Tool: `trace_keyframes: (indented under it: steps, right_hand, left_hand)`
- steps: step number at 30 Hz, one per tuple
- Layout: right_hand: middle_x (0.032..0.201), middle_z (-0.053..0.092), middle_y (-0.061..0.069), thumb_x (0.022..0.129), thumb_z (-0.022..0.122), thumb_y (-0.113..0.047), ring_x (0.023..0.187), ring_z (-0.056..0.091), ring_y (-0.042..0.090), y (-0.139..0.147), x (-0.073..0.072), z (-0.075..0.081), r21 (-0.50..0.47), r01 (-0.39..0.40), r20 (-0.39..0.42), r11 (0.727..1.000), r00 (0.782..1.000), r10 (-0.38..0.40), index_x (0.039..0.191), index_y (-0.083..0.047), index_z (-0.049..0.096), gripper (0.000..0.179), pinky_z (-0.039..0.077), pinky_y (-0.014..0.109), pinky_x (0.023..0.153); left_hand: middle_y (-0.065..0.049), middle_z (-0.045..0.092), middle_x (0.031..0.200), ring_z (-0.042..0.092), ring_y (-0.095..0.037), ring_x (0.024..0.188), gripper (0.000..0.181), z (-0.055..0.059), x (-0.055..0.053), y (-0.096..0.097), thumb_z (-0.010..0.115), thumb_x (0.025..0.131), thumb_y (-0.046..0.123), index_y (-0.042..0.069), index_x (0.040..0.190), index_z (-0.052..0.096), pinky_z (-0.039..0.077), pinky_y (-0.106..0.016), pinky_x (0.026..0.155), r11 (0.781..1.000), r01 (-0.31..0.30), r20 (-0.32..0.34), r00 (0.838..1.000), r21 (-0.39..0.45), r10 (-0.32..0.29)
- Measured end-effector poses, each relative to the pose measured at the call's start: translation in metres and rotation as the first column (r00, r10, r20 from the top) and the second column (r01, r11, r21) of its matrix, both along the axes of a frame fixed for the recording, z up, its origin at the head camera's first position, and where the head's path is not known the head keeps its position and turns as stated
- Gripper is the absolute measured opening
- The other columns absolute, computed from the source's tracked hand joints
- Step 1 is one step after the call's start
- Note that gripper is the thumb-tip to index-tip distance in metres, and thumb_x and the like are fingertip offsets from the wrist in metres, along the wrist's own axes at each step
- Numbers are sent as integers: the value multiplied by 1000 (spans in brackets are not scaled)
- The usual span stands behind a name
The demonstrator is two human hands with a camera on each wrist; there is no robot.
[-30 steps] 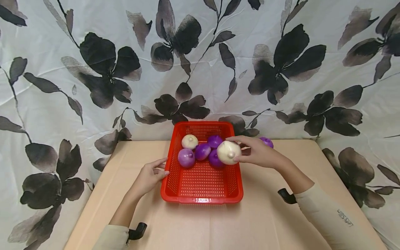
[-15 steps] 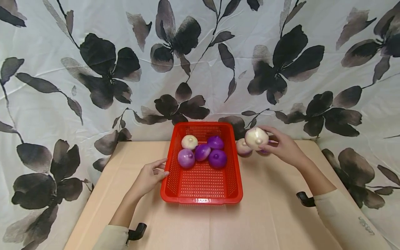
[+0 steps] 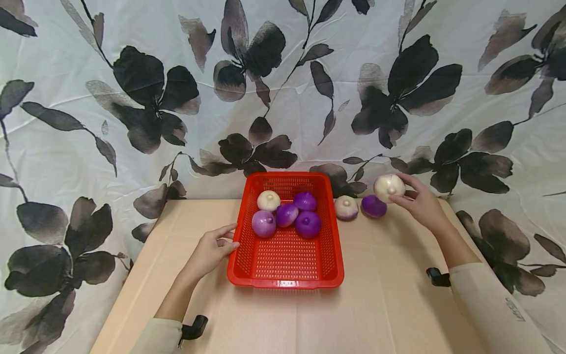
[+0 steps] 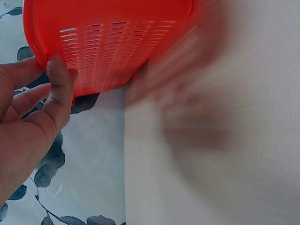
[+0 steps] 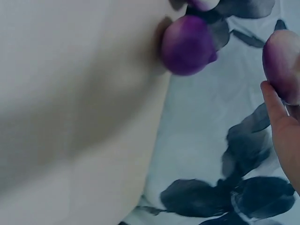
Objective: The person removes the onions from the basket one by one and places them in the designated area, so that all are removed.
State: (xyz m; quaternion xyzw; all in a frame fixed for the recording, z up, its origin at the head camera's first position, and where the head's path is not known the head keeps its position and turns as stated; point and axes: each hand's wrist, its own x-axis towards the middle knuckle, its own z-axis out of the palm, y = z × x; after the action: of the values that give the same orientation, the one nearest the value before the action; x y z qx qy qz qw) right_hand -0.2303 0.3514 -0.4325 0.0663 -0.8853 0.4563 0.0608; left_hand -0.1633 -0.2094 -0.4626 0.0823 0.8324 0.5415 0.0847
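My left hand (image 3: 211, 251) pinches the left rim of a red perforated plastic basket (image 3: 287, 263); the left wrist view has the thumb (image 4: 58, 79) against its wall. Several onions lie towards the basket's back half: a whitish one (image 3: 268, 201), a paler purple one (image 3: 263, 223) and deeper purple ones (image 3: 308, 224). At the table's back right, my right hand (image 3: 422, 204) holds a whitish onion (image 3: 388, 188) by its right side, raised above the tabletop. From the right wrist, that onion's purple underside (image 5: 279, 65) shows over the fingers. A purple onion (image 3: 373, 206) sits just left of and below it.
Between the basket and the purple onion rests another whitish onion (image 3: 346, 208) with a purple base, close to the basket's right rim. The light wooden-toned table (image 3: 283, 324) ends at a flower-printed cloth (image 3: 309, 128) hanging behind it.
The right hand has carried the whitish onion from above the basket's right side to the right, past the two onions on the table, uncovering them. Left hand and basket have stayed put.
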Motion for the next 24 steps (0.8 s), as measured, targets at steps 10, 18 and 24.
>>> trace_keyframes:
  steps: [10,18,24]
  right_hand:
    - [153,44,32,99,72,-26,113,64,24,24,-13,-27,5,117,3,993,993,-117,158,-2,36,73,44,-1,78]
    - [149,46,36,100,68,-34,128,50,46,38,-22,-50,33,216,61,976,974,-218,155,6,37,74,38,4,80]
    - [149,42,39,101,59,-47,133,44,50,45,-24,-63,69,304,207,950,927,-312,155,9,32,82,44,40,96]
  left_hand:
    - [-29,65,120,73,-28,89,61,2,0,1,71,95,0,-6,150,47,63,-28,68,1000,-3,4,1000,10,3]
    - [-29,65,119,74,-30,90,59,1,-1,0,70,95,-2,-6,149,48,63,-27,69,1000,-1,-6,1000,8,1]
    - [-29,65,119,74,-30,91,60,0,0,0,71,95,-1,-5,150,48,63,-28,70,1000,-7,-2,1000,12,7]
